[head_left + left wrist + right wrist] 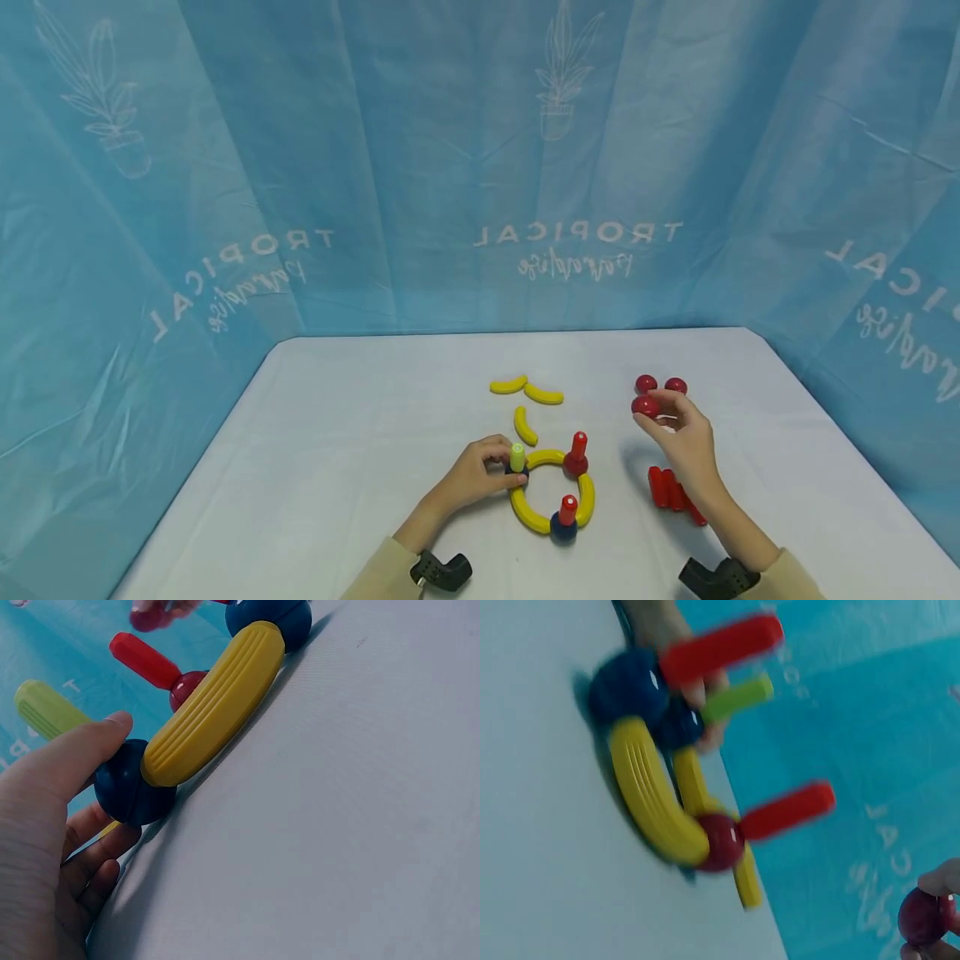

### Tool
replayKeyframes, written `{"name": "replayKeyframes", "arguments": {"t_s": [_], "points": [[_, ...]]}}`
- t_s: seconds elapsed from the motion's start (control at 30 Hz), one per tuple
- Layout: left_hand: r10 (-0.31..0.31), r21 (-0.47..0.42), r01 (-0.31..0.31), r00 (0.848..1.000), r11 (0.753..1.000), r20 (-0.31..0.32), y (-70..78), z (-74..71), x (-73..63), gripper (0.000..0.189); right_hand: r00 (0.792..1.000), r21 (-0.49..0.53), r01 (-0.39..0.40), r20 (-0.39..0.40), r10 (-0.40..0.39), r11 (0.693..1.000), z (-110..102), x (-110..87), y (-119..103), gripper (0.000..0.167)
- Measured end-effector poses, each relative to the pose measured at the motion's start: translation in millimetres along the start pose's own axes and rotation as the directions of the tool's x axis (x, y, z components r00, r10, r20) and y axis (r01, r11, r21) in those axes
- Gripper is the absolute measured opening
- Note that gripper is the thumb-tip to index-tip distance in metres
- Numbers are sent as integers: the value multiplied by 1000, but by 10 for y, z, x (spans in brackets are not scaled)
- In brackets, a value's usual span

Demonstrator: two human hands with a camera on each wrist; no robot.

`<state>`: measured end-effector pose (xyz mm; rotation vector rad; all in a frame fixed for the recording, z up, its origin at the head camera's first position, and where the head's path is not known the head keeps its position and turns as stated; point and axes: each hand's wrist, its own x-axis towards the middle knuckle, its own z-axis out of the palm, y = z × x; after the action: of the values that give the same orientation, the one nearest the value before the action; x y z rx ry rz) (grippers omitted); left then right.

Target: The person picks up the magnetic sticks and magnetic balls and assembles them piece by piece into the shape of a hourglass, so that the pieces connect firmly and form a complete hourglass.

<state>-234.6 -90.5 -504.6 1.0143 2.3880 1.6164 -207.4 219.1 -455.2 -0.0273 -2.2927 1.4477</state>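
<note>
While a blue curtain point(450, 167) stood behind the white bench point(360, 433), three loose yellow pieces point(508, 385) lay beyond the ring point(529, 512), two of them nearly end to end and the third just behind its rear arc. Farther right, two loose red balls point(646, 383) rested near each other, the right-hand one partly overlapped in the head view by the right hand point(688, 433); loose red rods point(658, 487) lay grouped nearer the person, beside the right forearm. The ring lay flat at mid-bench, its three yellow arcs meeting a left blue ball point(135, 791), a front blue ball point(563, 530) and a rear red ball point(575, 465). From the left blue ball a green rod point(517, 456) rose with its long axis near vertical; the two upright red rods point(580, 444) on the other balls leaned slightly rightward in the head view. The near arc bowed outward between the left and front balls. The left hand point(476, 479) gripped the left blue ball, thumb across its near side and fingers round the far side. The right hand pinched a held red ball point(644, 407) between thumb and fingertips, raised above the bench and well apart from the ring.
</note>
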Motion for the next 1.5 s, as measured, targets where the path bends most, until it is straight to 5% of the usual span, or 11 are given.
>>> {"name": "replayKeyframes", "arguments": {"t_s": [0.1,0.4,0.8,1.07,1.3,1.5], "points": [[-21,-6,21,1000,1000,2,153,-26,-16,14,998,51,41,53,-44,998,94,-116,-137,39],[12,11,-12,1000,1000,6,148,-24,-18,12,975,142,5,219,-36,990,301,-433,-401,36],[-7,44,8,1000,999,-27,-211,90,-1,12,897,158,93,415,-151,983,454,-757,-435,36],[82,4,-82,996,997,-24,-220,38,0,14,903,133,105,402,-151,985,510,-823,-304,41],[95,39,-92,992,995,-87,-197,48,-8,18,906,122,82,404,-125,989,583,-891,-102,26],[93,49,-89,992,995,-81,45,63,-23,27,923,143,105,354,-150,984,616,-889,-32,24]]}}
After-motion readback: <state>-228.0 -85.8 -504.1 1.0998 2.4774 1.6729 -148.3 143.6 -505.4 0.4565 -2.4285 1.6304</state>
